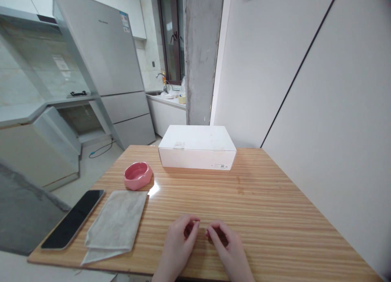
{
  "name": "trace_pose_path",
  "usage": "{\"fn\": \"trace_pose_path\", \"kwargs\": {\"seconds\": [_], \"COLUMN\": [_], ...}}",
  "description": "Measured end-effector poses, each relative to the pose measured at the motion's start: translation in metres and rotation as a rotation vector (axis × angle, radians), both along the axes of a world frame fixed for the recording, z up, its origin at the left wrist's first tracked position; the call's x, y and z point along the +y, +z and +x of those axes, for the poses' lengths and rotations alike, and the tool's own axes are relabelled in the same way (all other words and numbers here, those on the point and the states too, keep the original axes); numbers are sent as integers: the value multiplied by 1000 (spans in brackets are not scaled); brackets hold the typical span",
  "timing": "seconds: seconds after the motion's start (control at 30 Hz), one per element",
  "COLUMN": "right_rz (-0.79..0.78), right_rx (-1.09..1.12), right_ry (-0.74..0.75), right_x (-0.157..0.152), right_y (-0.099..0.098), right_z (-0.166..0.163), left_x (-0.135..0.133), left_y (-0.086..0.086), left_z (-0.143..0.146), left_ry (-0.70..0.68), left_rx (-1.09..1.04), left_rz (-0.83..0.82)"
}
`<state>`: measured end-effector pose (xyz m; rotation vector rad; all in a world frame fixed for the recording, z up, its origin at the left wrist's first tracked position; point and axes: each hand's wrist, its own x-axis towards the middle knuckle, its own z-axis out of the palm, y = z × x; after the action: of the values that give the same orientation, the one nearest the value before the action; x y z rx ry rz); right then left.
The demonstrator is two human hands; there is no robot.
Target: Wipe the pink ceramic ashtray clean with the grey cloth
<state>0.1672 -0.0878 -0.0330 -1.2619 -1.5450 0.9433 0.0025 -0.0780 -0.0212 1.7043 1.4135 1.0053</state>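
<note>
Near the front edge of the wooden table [275,217], my left hand [180,241] is closed, its thumb and index fingertip brought together in a loop. A narrow gap separates it from my right hand [227,247], whose fingers are curled in the same loose pinch. Nothing shows between the fingertips of either hand. To the left of my left hand lies a folded grey cloth [117,221]. A pink bowl [138,176] stands just behind the cloth. Beyond both hands, a closed white box [197,158] sits at the table's far edge.
A dark-screened phone or tablet [75,219] lies at the table's left edge, beside the cloth. A white wall [332,111] runs along the right side. Behind the table are a concrete pillar [203,58], a grey refrigerator [104,50] and a sink counter [168,105].
</note>
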Motion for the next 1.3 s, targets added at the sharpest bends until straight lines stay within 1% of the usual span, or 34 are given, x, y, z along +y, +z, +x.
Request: {"fn": "trace_pose_path", "kwargs": {"seconds": [0.23, 0.87, 1.3], "right_rz": [24, -10, -12], "right_rx": [14, -23, -16], "right_ry": [-16, 9, 18], "right_x": [0, -1, -1], "right_y": [0, -1, -6], "right_z": [-1, 0, 1], "left_x": [-2, 0, -2], "left_y": [1, 2, -1], "left_z": [1, 0, 0], "left_ry": [-6, -8, -8], "left_rx": [-2, 1, 9], "left_rz": [-4, -6, -8]}}
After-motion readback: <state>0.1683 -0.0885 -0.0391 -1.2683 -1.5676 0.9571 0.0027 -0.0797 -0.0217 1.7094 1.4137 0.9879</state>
